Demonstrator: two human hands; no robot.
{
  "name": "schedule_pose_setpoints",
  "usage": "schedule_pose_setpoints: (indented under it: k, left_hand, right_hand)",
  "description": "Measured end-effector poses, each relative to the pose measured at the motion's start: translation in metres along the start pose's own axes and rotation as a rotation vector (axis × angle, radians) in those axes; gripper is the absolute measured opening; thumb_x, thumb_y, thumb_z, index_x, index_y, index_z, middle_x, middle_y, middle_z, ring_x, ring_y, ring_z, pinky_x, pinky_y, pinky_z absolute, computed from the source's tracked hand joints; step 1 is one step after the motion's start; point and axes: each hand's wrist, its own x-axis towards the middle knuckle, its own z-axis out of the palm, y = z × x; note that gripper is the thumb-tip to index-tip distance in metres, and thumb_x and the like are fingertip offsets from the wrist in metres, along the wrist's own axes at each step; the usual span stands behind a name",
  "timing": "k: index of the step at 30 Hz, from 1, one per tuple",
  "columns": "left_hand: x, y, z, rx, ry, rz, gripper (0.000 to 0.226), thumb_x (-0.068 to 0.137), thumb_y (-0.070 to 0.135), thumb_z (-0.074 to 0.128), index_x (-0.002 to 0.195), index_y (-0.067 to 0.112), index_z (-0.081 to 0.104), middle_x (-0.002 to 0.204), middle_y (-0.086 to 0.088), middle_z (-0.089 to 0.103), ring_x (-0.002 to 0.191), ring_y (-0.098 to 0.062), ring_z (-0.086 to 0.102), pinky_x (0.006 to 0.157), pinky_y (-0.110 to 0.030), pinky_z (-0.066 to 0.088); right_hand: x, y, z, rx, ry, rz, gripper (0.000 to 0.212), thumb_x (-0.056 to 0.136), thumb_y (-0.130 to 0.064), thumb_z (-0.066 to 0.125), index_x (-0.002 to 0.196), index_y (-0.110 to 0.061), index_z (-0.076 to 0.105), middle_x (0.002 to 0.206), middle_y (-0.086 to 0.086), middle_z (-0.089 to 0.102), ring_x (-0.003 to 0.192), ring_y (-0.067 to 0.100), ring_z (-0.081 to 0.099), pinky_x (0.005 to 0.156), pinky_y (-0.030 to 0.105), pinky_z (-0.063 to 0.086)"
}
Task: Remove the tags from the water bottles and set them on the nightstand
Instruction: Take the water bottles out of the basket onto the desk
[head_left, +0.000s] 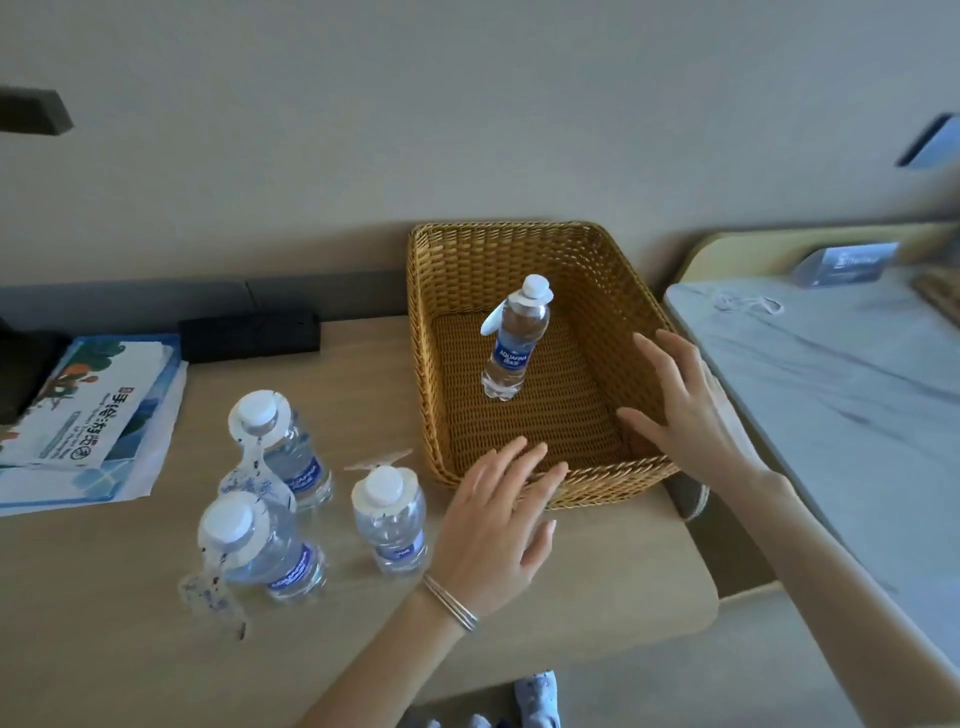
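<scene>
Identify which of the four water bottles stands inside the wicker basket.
The bottle in the basket stands upright, alone on the floor of the wicker basket. The other three bottles stand grouped on the tabletop to its left.

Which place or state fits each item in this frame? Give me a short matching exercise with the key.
Column 1
1. Bottle with the readable blue label
2. Left hand
3. Right hand
4. Brochure

Column 2
A. Lying flat at the desk's left side
B. Open, fingers over the wicker basket's near rim
C. Standing upright inside the basket
D. Open, at the basket's right wall

Pairs: 1-C, 2-B, 3-D, 4-A
</scene>
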Motion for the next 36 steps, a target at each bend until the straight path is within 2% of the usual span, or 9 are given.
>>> schedule_pose_setpoints:
  k: [5,10,12,17,21,25,28,32,36]
  left_hand:
    - [0.032,-0.001,0.015,0.159,-0.027,-0.249,0.046,0.091,0.042,0.041,0.126,0.02,0.058,0.13,-0.005,0.058,0.124,-0.026,0.05,0.101,-0.044,0.043]
    - [0.024,-0.003,0.041,0.183,0.127,-0.265,0.034,0.088,0.037,0.046,0.103,0.021,0.072,0.1,0.006,0.071,0.096,-0.016,0.064,0.092,-0.034,0.044]
    - [0.025,-0.002,0.046,0.196,0.206,-0.277,0.033,0.086,0.034,0.046,0.097,0.021,0.074,0.094,0.007,0.072,0.09,-0.013,0.066,0.088,-0.031,0.045]
    - [0.027,0.002,0.052,0.227,0.285,-0.336,0.032,0.086,0.033,0.045,0.093,0.022,0.075,0.093,0.008,0.072,0.09,-0.011,0.065,0.088,-0.029,0.043]
    - [0.028,0.003,0.053,0.22,0.265,-0.374,0.031,0.085,0.033,0.046,0.092,0.023,0.074,0.093,0.008,0.072,0.091,-0.011,0.063,0.088,-0.027,0.041]
    - [0.027,0.002,0.052,0.199,0.239,-0.358,0.031,0.086,0.032,0.045,0.092,0.022,0.074,0.093,0.008,0.071,0.09,-0.01,0.063,0.085,-0.026,0.041]
    - [0.026,0.001,0.048,0.187,0.209,-0.332,0.031,0.088,0.033,0.045,0.092,0.022,0.074,0.091,0.009,0.071,0.088,-0.01,0.063,0.081,-0.025,0.041]
    - [0.023,0.0,0.042,0.153,0.149,-0.278,0.032,0.091,0.031,0.042,0.101,0.021,0.07,0.095,0.009,0.068,0.087,-0.012,0.061,0.076,-0.027,0.042]
    - [0.009,-0.005,0.031,0.095,0.047,-0.161,0.034,0.091,0.027,0.043,0.116,0.018,0.064,0.106,0.006,0.065,0.096,-0.013,0.057,0.084,-0.027,0.039]
  right_hand:
    - [0.064,0.009,0.015,0.103,-0.022,-0.14,0.083,0.08,-0.038,0.069,0.146,-0.021,0.022,0.147,0.015,0.028,0.132,0.033,0.034,0.104,0.05,0.038]
    - [0.116,0.003,0.052,0.203,-0.052,-0.22,0.084,0.079,-0.035,0.072,0.146,-0.016,0.025,0.145,0.015,0.031,0.133,0.03,0.03,0.107,0.049,0.033]
    - [0.13,-0.001,0.069,0.24,-0.088,-0.254,0.086,0.077,-0.034,0.073,0.145,-0.013,0.025,0.145,0.016,0.032,0.134,0.031,0.029,0.107,0.05,0.032]
    - [0.15,-0.01,0.105,0.442,-0.168,-0.25,0.096,0.072,-0.023,0.079,0.146,-0.015,0.018,0.143,0.015,0.031,0.131,0.032,0.033,0.099,0.048,0.043]
    - [0.156,-0.012,0.117,0.503,-0.119,-0.262,0.087,0.074,-0.018,0.077,0.143,-0.014,0.024,0.135,0.015,0.038,0.122,0.031,0.045,0.086,0.048,0.052]
    - [0.153,-0.012,0.111,0.5,-0.1,-0.293,0.08,0.074,-0.018,0.077,0.14,-0.009,0.031,0.129,0.017,0.043,0.117,0.032,0.047,0.081,0.05,0.053]
    - [0.142,-0.015,0.093,0.481,-0.063,-0.353,0.076,0.074,-0.019,0.076,0.138,-0.012,0.035,0.129,0.014,0.045,0.116,0.031,0.048,0.079,0.049,0.054]
    - [0.127,-0.014,0.048,0.517,0.0,-0.354,0.082,0.072,-0.021,0.078,0.139,-0.025,0.031,0.127,0.003,0.045,0.112,0.021,0.049,0.077,0.038,0.053]
    - [0.098,-0.023,-0.011,0.562,0.058,-0.296,0.087,0.068,-0.023,0.08,0.137,-0.037,0.028,0.128,-0.006,0.045,0.109,-0.004,0.041,0.08,0.01,0.043]
